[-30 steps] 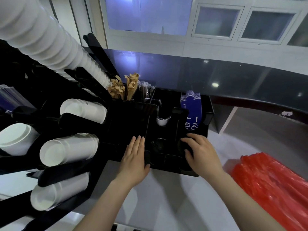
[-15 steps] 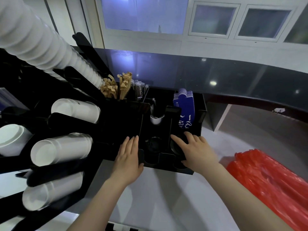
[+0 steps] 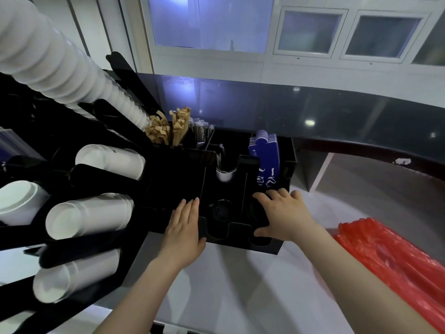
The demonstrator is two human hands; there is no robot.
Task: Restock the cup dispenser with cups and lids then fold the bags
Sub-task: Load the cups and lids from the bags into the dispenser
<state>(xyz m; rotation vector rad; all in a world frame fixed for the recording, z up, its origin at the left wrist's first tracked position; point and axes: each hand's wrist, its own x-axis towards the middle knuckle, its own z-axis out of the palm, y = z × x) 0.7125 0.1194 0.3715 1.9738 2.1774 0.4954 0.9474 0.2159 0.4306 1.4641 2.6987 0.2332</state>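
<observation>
The black lid organizer (image 3: 240,233) stands on the white counter, next to the black cup dispenser rack (image 3: 79,251) on the left. The rack holds stacks of white cups (image 3: 89,215), and a long cup stack (image 3: 60,63) slants across the top left. My left hand (image 3: 184,227) lies flat, fingers together, on the organizer's front left part. My right hand (image 3: 286,215) is spread over the right slot on a stack of black lids (image 3: 254,210), thumb at the front wall. A black lid (image 3: 220,209) sits in the middle slot. Red bags (image 3: 395,259) lie at the right.
Blue cup sleeves (image 3: 265,155), brown paper-wrapped sticks (image 3: 168,128), wrapped straws (image 3: 201,131) and a white lid (image 3: 225,175) fill the organizer's back compartments. A dark glossy raised counter (image 3: 313,116) runs behind. White counter surface (image 3: 240,285) shows in front of the organizer.
My right hand has gone from curled over the right lid slot to spread flat across it. My left hand has stayed flat on the organizer. The view shifted slightly.
</observation>
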